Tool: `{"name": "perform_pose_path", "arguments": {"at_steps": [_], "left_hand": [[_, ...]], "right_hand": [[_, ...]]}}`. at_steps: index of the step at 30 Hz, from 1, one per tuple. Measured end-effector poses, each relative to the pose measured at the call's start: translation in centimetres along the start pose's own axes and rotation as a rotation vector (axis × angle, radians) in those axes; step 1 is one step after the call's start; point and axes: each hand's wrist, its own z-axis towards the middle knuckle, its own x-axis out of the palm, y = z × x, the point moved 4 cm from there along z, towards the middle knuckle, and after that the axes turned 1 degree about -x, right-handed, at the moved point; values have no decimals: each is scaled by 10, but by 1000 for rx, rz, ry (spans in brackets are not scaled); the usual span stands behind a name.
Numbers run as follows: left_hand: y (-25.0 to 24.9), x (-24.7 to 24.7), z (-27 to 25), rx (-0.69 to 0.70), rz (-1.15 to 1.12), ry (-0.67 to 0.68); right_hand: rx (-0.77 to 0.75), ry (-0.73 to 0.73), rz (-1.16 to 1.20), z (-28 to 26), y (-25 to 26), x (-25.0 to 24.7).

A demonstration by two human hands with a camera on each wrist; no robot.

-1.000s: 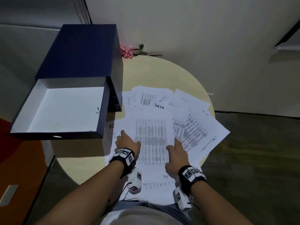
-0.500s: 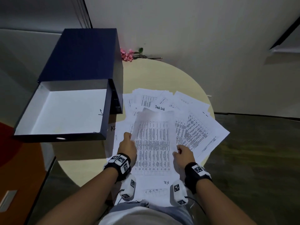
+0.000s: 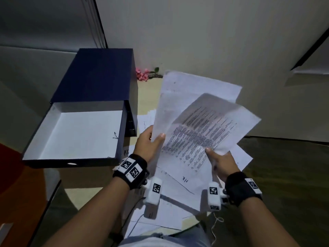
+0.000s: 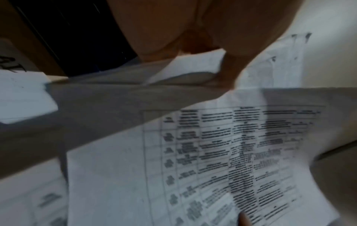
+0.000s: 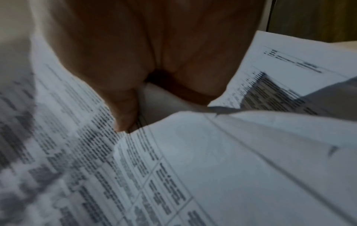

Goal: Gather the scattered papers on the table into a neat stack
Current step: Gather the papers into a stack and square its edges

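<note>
The round table (image 3: 85, 191) fills the middle of the head view, with an open blue box (image 3: 99, 82) at ten o'clock on it. Loose papers (image 3: 179, 198) lie spread on the table from the centre toward six o'clock. Above them, lifted sheets (image 3: 201, 111) fan toward one o'clock. The left hand (image 3: 149, 145) pinches their left edge with its thumb on top. The right hand (image 3: 222, 163) grips a printed sheet (image 3: 210, 132) at its lower right corner.
</note>
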Motion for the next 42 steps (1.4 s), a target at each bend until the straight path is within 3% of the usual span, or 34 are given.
{"name": "perform_pose_path", "arguments": {"at_steps": [5, 8, 13, 17, 23, 25, 28, 31, 35, 38, 42], "left_hand": [[13, -1, 6, -53, -144, -106], [26, -4, 8, -73, -15, -154], [38, 4, -3, -122, 214, 131], [47, 9, -7, -186, 272, 188], [21, 17, 8, 92, 209, -20], [25, 21, 9, 62, 212, 6], [53, 25, 5, -7, 448, 95], [68, 26, 3, -56, 521, 125], [62, 22, -2, 52, 464, 97], [84, 5, -6, -83, 435, 101], [142, -44, -10, -350, 660, -47]], "right_hand": [[76, 123, 8, 25, -32, -29], [126, 110, 15, 4, -27, -17], [128, -107, 122, 3, -43, -31], [61, -52, 127, -4, -32, -12], [-39, -191, -78, 8, -2, -13], [9, -174, -213, 10, -12, -9], [111, -60, -458, 0, -35, 5], [98, -68, -432, 5, -56, 13], [-46, -171, -338, 9, -50, 10], [27, -197, -342, 9, -63, -1], [182, -177, -480, 1, -104, -11]]}}
